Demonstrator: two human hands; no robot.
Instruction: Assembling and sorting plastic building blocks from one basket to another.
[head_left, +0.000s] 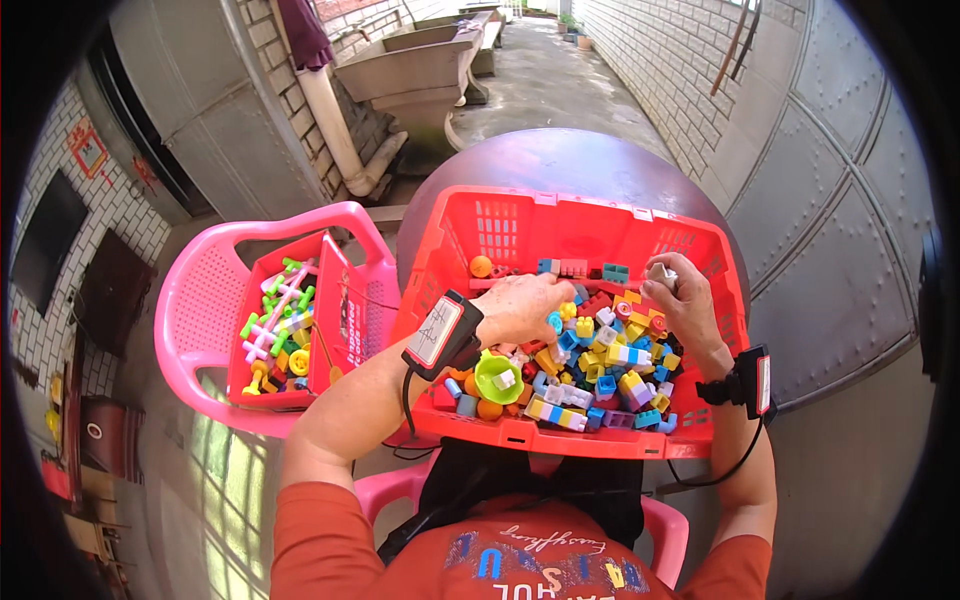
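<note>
A large red plastic basket (pixel 580 432) in front of me holds a heap of colourful building bricks (pixel 622 355). My right hand (pixel 688 308), over the basket's right side, pinches a small white brick (pixel 660 274) between thumb and fingertips. Reaching in from the left, my left hand (pixel 528 304) rests low over the heap with its fingers apart. Close to its fingertips lies a light blue piece (pixel 555 322); the hand hides some bricks under it. A lime green cup (pixel 497 378) with a pale brick inside sits at the near left of the heap.
The basket stands on a dark round table (pixel 590 160). To its left a pink chair (pixel 190 310) carries a red box (pixel 335 325) of green, pink and yellow toy pieces. Cables hang from the bands on both my wrists. A stone sink (pixel 410 70) is beyond, with a metal door (pixel 850 190) at right.
</note>
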